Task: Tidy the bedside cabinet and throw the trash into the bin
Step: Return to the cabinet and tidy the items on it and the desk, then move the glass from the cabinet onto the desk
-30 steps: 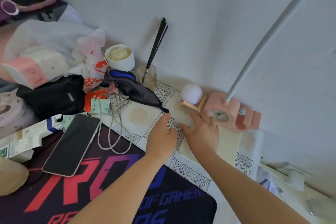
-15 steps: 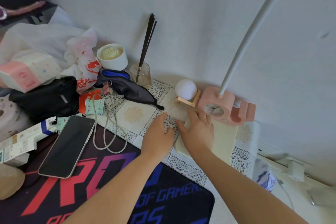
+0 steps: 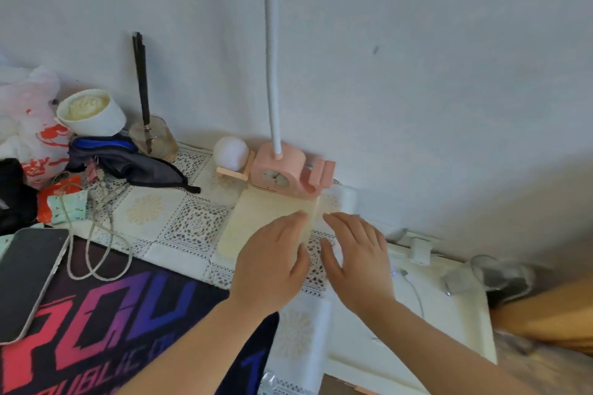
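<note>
Both hands lie flat with fingers spread and nothing gripped — the left hand (image 3: pixel 272 261) on a cream pad (image 3: pixel 256 221) at the cabinet's right end, the right hand (image 3: pixel 357 258) just beside it on the lace cloth (image 3: pixel 170 218). The tidying looks barely begun to me: no bin shows, and the cabinet's left side is crowded. I count one phone (image 3: pixel 27 279), one looped cable (image 3: pixel 99 253), one candle pot (image 3: pixel 91 112), one pink clock lamp (image 3: pixel 277 170) and one white ball (image 3: pixel 231 152) — plus crumpled wrappers (image 3: pixel 61 202) beside a plastic bag (image 3: pixel 32 125).
</note>
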Motion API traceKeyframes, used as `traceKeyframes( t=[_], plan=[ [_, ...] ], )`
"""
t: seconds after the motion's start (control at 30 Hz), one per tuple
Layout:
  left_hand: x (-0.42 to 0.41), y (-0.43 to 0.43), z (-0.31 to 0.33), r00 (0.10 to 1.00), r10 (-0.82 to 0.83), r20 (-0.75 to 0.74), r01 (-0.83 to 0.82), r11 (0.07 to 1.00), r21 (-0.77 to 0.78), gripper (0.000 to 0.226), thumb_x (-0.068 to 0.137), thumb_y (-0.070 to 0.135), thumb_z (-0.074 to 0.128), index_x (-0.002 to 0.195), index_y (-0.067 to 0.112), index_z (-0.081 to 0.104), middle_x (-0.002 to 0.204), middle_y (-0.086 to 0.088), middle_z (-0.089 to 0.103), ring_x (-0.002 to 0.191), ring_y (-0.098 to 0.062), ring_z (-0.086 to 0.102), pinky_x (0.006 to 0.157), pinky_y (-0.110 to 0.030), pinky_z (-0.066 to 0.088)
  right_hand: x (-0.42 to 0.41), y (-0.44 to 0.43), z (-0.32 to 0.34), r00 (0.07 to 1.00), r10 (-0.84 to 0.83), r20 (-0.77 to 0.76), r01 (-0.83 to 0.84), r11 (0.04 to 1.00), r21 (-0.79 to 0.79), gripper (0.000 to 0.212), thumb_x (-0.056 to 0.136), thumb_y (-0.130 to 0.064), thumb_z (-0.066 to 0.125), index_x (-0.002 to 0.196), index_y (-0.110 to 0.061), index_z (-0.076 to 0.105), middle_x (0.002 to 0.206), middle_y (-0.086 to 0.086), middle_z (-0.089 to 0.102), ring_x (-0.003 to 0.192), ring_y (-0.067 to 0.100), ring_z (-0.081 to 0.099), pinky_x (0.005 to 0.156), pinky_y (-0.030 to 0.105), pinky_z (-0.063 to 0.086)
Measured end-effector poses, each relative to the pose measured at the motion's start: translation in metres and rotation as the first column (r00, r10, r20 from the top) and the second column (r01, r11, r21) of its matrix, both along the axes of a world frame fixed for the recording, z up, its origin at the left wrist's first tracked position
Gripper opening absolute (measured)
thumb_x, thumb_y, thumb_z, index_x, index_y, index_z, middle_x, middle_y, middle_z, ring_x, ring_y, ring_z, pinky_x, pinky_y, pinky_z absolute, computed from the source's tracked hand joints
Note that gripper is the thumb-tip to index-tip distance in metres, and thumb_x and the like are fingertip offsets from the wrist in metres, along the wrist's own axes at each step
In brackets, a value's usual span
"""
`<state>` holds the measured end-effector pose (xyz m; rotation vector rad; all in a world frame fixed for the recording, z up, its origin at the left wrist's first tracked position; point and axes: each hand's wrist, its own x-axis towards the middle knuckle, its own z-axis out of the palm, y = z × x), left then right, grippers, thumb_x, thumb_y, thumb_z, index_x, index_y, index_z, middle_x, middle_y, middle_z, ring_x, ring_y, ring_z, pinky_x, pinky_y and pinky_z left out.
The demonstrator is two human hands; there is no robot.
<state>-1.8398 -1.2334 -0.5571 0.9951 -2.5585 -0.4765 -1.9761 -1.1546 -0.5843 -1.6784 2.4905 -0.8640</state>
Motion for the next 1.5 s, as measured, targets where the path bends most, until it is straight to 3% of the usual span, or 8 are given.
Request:
traceKeyframes(
  t=[0.17, 0.33, 0.5, 0.67, 0.77, 1.0, 1.33, 1.5],
  plan=[
    [-0.054, 0.039, -0.015, 0.991, -0.129, 0.038, 0.128, 0.991, 0.034, 0.044, 0.084, 0.026, 0.047, 0.127, 0.017, 0.052, 0.126, 0.003, 0.063, 0.111, -0.012, 0.061, 0.085, -0.024, 0.052, -0.06, 0.069, -0.019, 0.992, -0.122, -0.025, 0.124, 0.986, 0.11, 0.043, 0.089, -0.039, 0.04, 0.125, -0.023, 0.056, 0.123, -0.006, 0.06, 0.116, 0.016, 0.049, 0.099, 0.029, 0.032],
    [-0.106, 0.071, -0.036, 0.99, -0.128, 0.056, 0.122, 0.987, 0.103, 0.043, 0.088, 0.028, 0.043, 0.13, 0.019, 0.047, 0.129, 0.006, 0.058, 0.115, -0.014, 0.056, 0.086, -0.028, 0.049, -0.103, 0.124, -0.041, 0.969, -0.238, -0.065, 0.246, 0.951, 0.186, 0.043, 0.089, -0.039, 0.042, 0.126, -0.022, 0.055, 0.127, -0.004, 0.059, 0.118, 0.019, 0.052, 0.099, 0.032, 0.036],
    [-0.149, 0.107, -0.07, 0.992, -0.099, 0.081, 0.076, 0.965, 0.25, 0.038, 0.089, 0.034, 0.042, 0.125, 0.021, 0.046, 0.115, 0.006, 0.058, 0.105, -0.018, 0.055, 0.075, -0.026, 0.042, -0.134, 0.168, -0.059, 0.914, -0.405, -0.01, 0.401, 0.902, 0.159, 0.053, 0.085, -0.036, 0.053, 0.134, -0.02, 0.043, 0.139, 0.002, 0.048, 0.129, 0.023, 0.042, 0.104, 0.043, 0.036],
    [-0.178, 0.14, -0.096, 0.963, -0.179, 0.201, 0.098, 0.928, 0.36, 0.054, 0.091, 0.041, 0.041, 0.142, 0.024, 0.03, 0.144, 0.009, 0.043, 0.128, -0.011, 0.044, 0.098, -0.027, 0.041, -0.166, 0.194, -0.073, 0.843, -0.524, 0.121, 0.496, 0.845, 0.2, 0.076, 0.082, -0.031, 0.067, 0.145, -0.017, 0.025, 0.152, 0.004, 0.03, 0.14, 0.02, 0.025, 0.111, 0.034, 0.024],
    [-0.193, 0.15, -0.11, 0.951, -0.167, 0.259, 0.037, 0.896, 0.442, 0.058, 0.092, 0.043, 0.041, 0.145, 0.025, 0.027, 0.149, 0.009, 0.039, 0.132, -0.01, 0.04, 0.102, -0.028, 0.038, -0.179, 0.194, -0.086, 0.753, -0.597, 0.277, 0.545, 0.801, 0.247, 0.086, 0.081, -0.038, 0.067, 0.148, -0.02, 0.015, 0.154, 0.002, 0.025, 0.14, 0.019, 0.025, 0.109, 0.036, 0.032],
    [-0.223, 0.156, -0.138, 0.927, -0.25, 0.279, 0.057, 0.831, 0.553, 0.059, 0.092, 0.033, 0.045, 0.146, 0.022, 0.025, 0.151, 0.007, 0.035, 0.132, -0.01, 0.041, 0.104, -0.026, 0.035, -0.201, 0.178, -0.115, 0.681, -0.604, 0.413, 0.532, 0.796, 0.288, 0.097, 0.07, -0.051, 0.074, 0.146, -0.023, 0.02, 0.151, -0.001, 0.031, 0.135, 0.019, 0.034, 0.105, 0.036, 0.036],
    [-0.237, 0.153, -0.147, 0.949, -0.103, 0.299, -0.107, 0.786, 0.609, 0.055, 0.091, 0.03, 0.046, 0.144, 0.023, 0.03, 0.147, 0.005, 0.041, 0.131, -0.013, 0.043, 0.105, -0.028, 0.033, -0.213, 0.171, -0.125, 0.656, -0.543, 0.523, 0.517, 0.829, 0.211, 0.072, 0.077, -0.04, 0.072, 0.137, -0.024, 0.036, 0.131, -0.004, 0.055, 0.119, 0.019, 0.053, 0.092, 0.031, 0.045],
    [-0.243, 0.144, -0.135, 0.967, 0.019, 0.255, -0.176, 0.772, 0.611, 0.047, 0.09, 0.026, 0.049, 0.137, 0.022, 0.041, 0.134, 0.004, 0.054, 0.119, -0.014, 0.051, 0.091, -0.023, 0.035, -0.205, 0.177, -0.108, 0.66, -0.485, 0.573, 0.501, 0.853, 0.145, 0.064, 0.072, -0.033, 0.078, 0.127, -0.033, 0.044, 0.11, -0.019, 0.053, 0.109, 0.011, 0.055, 0.085, 0.025, 0.045]
  ],
)
